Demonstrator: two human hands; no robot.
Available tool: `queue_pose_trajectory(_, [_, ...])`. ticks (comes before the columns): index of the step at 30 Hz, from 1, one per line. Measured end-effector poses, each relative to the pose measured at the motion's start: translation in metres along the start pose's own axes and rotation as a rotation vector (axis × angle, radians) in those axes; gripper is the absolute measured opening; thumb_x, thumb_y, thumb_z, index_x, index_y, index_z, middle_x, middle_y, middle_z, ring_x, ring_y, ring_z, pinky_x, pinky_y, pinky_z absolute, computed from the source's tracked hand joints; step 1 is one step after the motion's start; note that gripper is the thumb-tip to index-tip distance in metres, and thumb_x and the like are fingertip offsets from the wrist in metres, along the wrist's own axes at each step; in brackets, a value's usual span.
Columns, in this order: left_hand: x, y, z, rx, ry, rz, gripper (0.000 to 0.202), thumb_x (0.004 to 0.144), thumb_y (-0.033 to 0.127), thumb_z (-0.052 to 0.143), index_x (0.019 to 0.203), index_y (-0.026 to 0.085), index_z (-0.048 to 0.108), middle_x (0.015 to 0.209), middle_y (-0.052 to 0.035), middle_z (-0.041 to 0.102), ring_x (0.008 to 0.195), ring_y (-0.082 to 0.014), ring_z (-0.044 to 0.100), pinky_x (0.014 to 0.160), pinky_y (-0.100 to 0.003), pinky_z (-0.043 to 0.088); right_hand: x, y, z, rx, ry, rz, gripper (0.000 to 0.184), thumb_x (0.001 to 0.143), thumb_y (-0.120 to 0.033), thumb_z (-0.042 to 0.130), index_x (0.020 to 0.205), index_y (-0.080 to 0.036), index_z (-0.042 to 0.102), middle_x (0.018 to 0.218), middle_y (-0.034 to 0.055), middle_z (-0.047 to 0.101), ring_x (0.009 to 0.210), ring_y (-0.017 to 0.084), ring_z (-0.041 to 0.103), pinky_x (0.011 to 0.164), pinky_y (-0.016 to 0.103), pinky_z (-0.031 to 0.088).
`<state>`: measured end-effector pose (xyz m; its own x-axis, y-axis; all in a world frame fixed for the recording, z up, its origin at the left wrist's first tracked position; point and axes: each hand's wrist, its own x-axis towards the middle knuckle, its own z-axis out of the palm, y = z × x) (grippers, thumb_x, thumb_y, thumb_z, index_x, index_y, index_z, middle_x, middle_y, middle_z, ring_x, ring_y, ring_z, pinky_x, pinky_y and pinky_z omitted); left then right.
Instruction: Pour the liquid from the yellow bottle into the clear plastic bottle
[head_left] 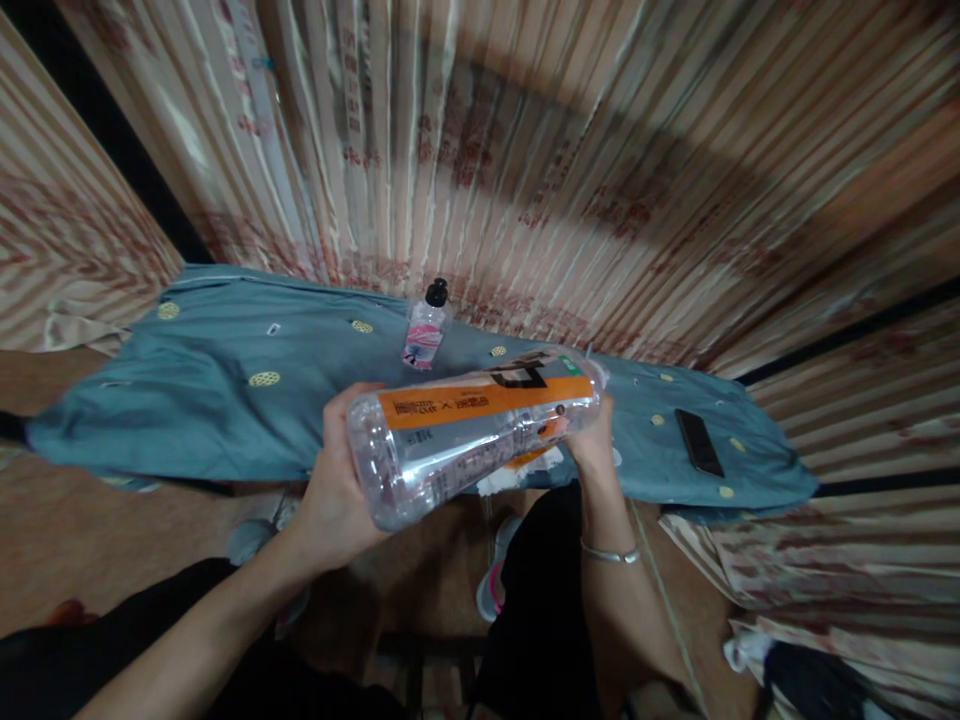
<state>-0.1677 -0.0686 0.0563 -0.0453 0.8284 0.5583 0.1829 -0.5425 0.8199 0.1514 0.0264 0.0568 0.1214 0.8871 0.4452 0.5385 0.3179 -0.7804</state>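
A large clear plastic bottle (480,410) with an orange and grey label lies sideways in the air between my hands. My left hand (341,490) is wrapped round its wide left end, the fingers partly hidden behind it. At the narrower right end, my right hand (595,435) grips the bottle from the near side, most of its fingers out of sight. Just beyond the large bottle, a small clear bottle (425,335) with a black cap and pink label stands on the blue-green cloth (225,400). Below the large bottle, a white and orange piece (525,470) is partly covered.
A dark phone (699,442) lies on the right part of the cloth-covered narrow surface. Striped curtains (525,170) with red print hang close behind and at both sides. My legs and slippers (491,590) are below the near edge. A dark bundle (810,680) sits low at right.
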Motion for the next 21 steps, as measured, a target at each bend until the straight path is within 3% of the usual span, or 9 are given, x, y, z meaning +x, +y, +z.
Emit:
queue_pose_trajectory(3, [0.002, 0.003, -0.001, -0.02, -0.017, -0.032, 0.098, 0.072, 0.05, 0.101, 0.151, 0.029, 0.047, 0.124, -0.0109, 0.082, 0.102, -0.0342, 0.09, 0.086, -0.047, 0.077, -0.001, -0.007, 0.002, 0.002, 0.068, -0.001, 0.026, 0.08, -0.04, 0.072, 0.104, -0.03, 0.077, 0.106, 0.0071, 0.089, 0.099, 0.033, 0.084, 0.096, 0.048, 0.069])
queue_pose_trajectory(7, [0.004, 0.005, -0.003, -0.017, -0.033, -0.078, 0.1, 0.065, 0.038, 0.1, 0.15, 0.032, 0.048, 0.123, -0.0088, 0.083, 0.102, -0.0368, 0.09, 0.087, -0.051, 0.077, 0.0, -0.011, -0.003, 0.01, 0.038, 0.01, 0.028, 0.079, -0.042, 0.075, 0.104, -0.029, 0.077, 0.109, 0.007, 0.089, 0.102, 0.033, 0.084, 0.099, 0.049, 0.069])
queue_pose_trajectory(10, [0.003, 0.002, -0.003, -0.003, -0.015, -0.063, 0.101, 0.061, 0.038, 0.101, 0.148, 0.032, 0.05, 0.125, -0.0097, 0.083, 0.104, -0.0382, 0.09, 0.088, -0.051, 0.077, 0.003, -0.01, -0.009, 0.013, -0.018, 0.021, 0.033, 0.08, -0.049, 0.081, 0.106, -0.028, 0.078, 0.114, 0.0096, 0.089, 0.109, 0.036, 0.085, 0.106, 0.052, 0.069])
queue_pose_trajectory(15, [0.003, 0.001, -0.004, -0.006, -0.011, -0.06, 0.097, 0.063, 0.037, 0.1, 0.147, 0.032, 0.051, 0.126, -0.0109, 0.082, 0.106, -0.038, 0.09, 0.089, -0.051, 0.077, 0.005, -0.006, -0.017, 0.064, -0.079, 0.055, 0.059, 0.074, -0.06, 0.094, 0.12, -0.025, 0.08, 0.13, 0.0139, 0.086, 0.124, 0.04, 0.082, 0.12, 0.059, 0.062])
queue_pose_trajectory(18, [0.004, 0.002, -0.004, -0.016, -0.026, -0.067, 0.1, 0.061, 0.031, 0.101, 0.147, 0.031, 0.051, 0.127, -0.0112, 0.082, 0.109, -0.0388, 0.089, 0.091, -0.054, 0.077, 0.004, -0.005, -0.02, 0.143, -0.085, 0.052, 0.079, 0.071, -0.067, 0.097, 0.134, -0.025, 0.077, 0.146, 0.0149, 0.081, 0.133, 0.038, 0.079, 0.125, 0.057, 0.059])
queue_pose_trajectory(21, [0.004, 0.001, -0.005, -0.002, -0.034, -0.053, 0.104, 0.06, 0.029, 0.102, 0.151, 0.03, 0.051, 0.129, -0.0111, 0.081, 0.11, -0.0381, 0.089, 0.091, -0.053, 0.077, 0.001, -0.003, -0.023, 0.235, -0.074, 0.068, 0.088, 0.07, -0.071, 0.099, 0.141, -0.025, 0.074, 0.15, 0.0146, 0.08, 0.137, 0.036, 0.077, 0.127, 0.054, 0.059])
